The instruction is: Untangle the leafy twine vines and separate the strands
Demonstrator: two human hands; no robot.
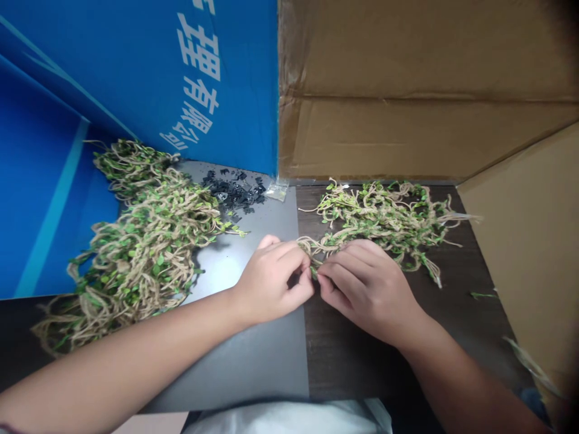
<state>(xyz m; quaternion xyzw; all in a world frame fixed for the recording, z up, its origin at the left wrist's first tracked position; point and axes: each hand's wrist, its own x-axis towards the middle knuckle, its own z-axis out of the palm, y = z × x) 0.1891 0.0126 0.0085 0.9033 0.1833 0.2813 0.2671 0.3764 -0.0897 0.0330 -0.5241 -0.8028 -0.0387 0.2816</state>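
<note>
1. The left hand point(271, 280) and the right hand point(362, 283) meet at the middle of the table, fingertips nearly touching.
2. Both hands have their fingers curled in and pinched on one twine vine strand point(316, 246), a jute cord with small green leaves. The strand runs up from the pinch toward the heap behind the right hand.
3. The thumb and forefinger of each hand are closed tight on the strand; the other fingers fold loosely under. Whether anything else lies inside the pinch cannot be told, since the fingers hide it.
4. The smaller vine heap point(384, 214) lies on the dark wooden tabletop point(344, 355), just beyond the right hand and touching the held strand.
5. A larger vine pile point(140, 241) lies well to the left, on the grey mat point(253, 361) and against the blue printed carton point(136, 72).
6. A scatter of small black clips point(235, 191) lies at the far edge of the mat, between the two heaps, beside a bit of clear plastic wrap point(277, 191).
7. A brown cardboard box wall point(407, 90) stands behind the smaller heap, and another cardboard panel point(529, 241) closes the right side.
8. As a judgement from the sizes of the heaps: much of the vine sits in the left pile, a lesser share lies on the right, and one strand is in hand.
</note>
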